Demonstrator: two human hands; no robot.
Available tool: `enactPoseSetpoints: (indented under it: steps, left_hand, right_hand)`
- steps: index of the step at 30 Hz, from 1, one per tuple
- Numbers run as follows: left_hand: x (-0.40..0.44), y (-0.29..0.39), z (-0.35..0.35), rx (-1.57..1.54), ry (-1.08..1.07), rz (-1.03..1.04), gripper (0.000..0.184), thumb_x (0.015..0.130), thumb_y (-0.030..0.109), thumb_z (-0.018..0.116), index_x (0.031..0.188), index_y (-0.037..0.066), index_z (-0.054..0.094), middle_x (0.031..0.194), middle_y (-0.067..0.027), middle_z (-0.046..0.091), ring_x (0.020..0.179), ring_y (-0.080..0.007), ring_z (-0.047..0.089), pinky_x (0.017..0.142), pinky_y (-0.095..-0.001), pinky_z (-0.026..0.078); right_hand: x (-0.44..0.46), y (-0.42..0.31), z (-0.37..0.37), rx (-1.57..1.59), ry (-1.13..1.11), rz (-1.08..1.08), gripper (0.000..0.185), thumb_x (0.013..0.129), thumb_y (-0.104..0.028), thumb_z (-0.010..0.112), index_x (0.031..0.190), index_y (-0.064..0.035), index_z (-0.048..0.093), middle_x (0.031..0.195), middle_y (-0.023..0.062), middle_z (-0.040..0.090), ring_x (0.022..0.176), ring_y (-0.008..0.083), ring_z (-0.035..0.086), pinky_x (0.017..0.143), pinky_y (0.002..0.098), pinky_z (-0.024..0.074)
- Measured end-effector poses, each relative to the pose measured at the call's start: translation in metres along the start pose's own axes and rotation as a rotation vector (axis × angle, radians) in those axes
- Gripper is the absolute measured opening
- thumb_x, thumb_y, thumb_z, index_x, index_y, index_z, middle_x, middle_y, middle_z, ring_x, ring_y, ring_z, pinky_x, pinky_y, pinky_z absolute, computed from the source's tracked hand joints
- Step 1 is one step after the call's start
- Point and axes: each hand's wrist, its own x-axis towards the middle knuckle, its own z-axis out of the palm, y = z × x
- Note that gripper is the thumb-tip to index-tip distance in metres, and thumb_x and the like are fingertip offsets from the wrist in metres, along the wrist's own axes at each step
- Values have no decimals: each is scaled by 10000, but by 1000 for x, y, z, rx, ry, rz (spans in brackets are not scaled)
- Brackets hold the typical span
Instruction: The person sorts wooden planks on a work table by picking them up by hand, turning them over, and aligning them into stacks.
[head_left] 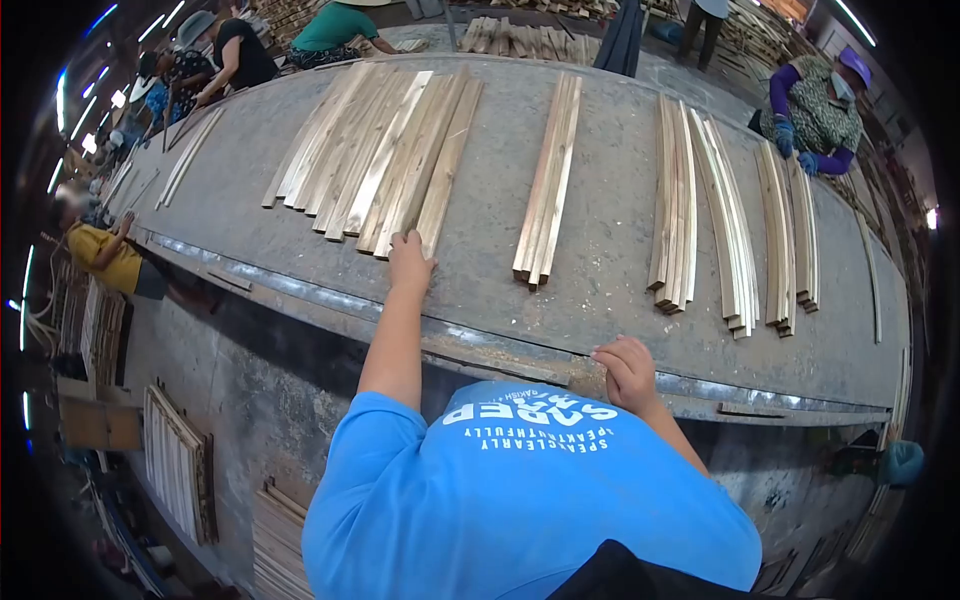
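Note:
My left hand (409, 262) reaches forward over the table, its fingers closed around the near end of a wooden strip (450, 165) at the right side of a wide group. The other wooden strips (345, 150) of that group lie side by side, their near ends staggered. By the table's front edge is my right hand (628, 372), its fingers curled in; whether anything is inside them is hidden. Farther forward from it lies a narrow bundle of strips (548, 180), touching neither hand.
More strip bundles (675, 205) lie to the right on the grey table (610, 230), whose front edge has a metal band. A person in purple sleeves (820, 110) stands at the far right. Another in yellow (105, 255) stands at left. Several people work along the far side.

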Motion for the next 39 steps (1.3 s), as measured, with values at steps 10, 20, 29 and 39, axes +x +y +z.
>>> enactPoseSetpoints:
  steps: [10,20,29,39]
  left_hand:
    - [-102,19,-49,-1874,-969,-351,654,878,131,711,1454,87,405,1011,-149,645,928,-256,661,738,-400,571]
    - [-188,7,-70,-1601,-701,-305,851,926,70,698,1598,174,187,1046,-128,619,910,-221,664,726,-378,601]
    - [-200,19,-100,-1535,-842,-75,795,795,229,845,1417,37,388,957,-133,649,768,-219,693,664,-329,585]
    - [-201,23,-102,-1334,-781,28,855,823,258,849,1482,7,366,1114,-155,648,933,-223,681,795,-360,571]
  right_hand:
    - [51,21,30,227,96,-171,293,665,60,637,930,-47,705,890,99,706,751,290,670,641,390,529]
    - [115,-6,93,792,-18,306,391,928,-57,624,1314,-21,578,1232,167,645,1104,266,643,953,373,518]
    - [181,-28,72,1421,-241,572,702,981,-153,696,1545,40,325,1281,194,626,1161,224,641,987,344,547]
    - [167,-46,57,1370,-85,560,628,942,-86,738,1460,82,427,1091,151,696,996,180,691,871,302,586]
